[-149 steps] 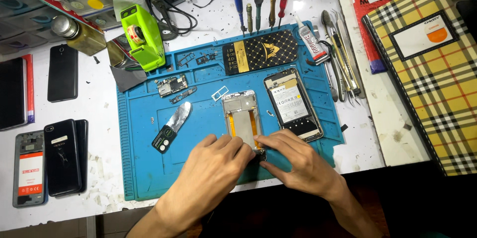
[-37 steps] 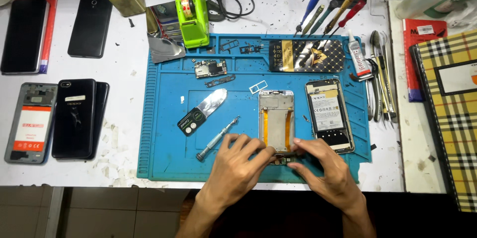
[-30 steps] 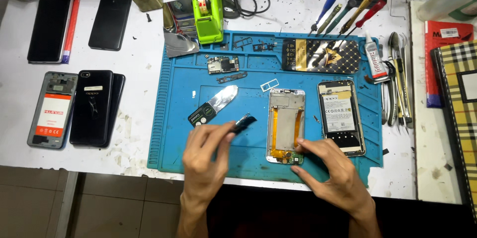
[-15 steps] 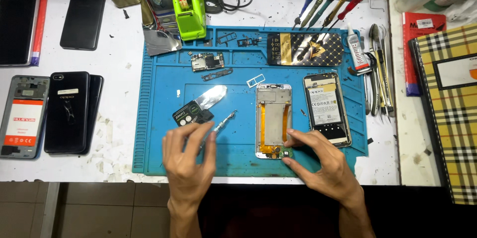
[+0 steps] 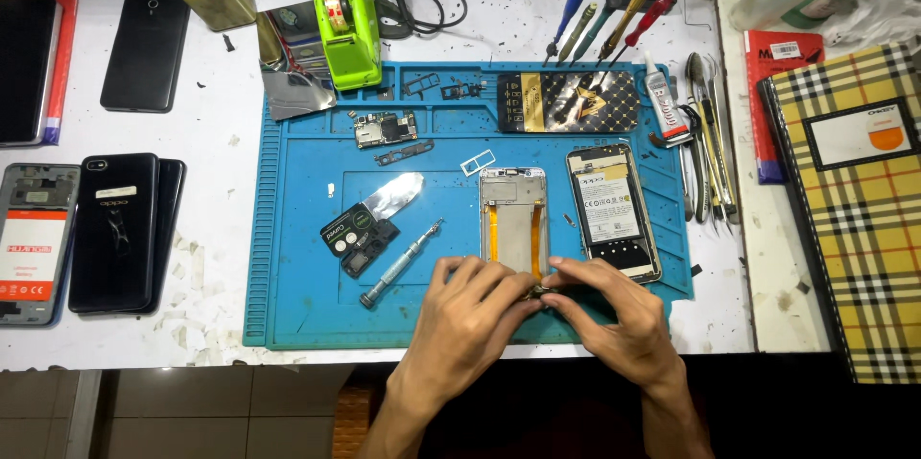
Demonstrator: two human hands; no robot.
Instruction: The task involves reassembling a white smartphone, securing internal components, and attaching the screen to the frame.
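I see the phone frame stripped on the blue mat near the table's front edge. My left hand and right hand pinch a small part at its lower end; the circuit board and battery lie apart.

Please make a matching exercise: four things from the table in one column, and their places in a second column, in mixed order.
Things:
1. screwdriver
2. tape dispenser
3. plaid book
4. phone frame

Places:
A. right edge of the table
B. at the mat's top edge, left side
C. under both hands' fingertips, at its lower end
D. lying on the mat, left of the left hand

Pairs: 1-D, 2-B, 3-A, 4-C
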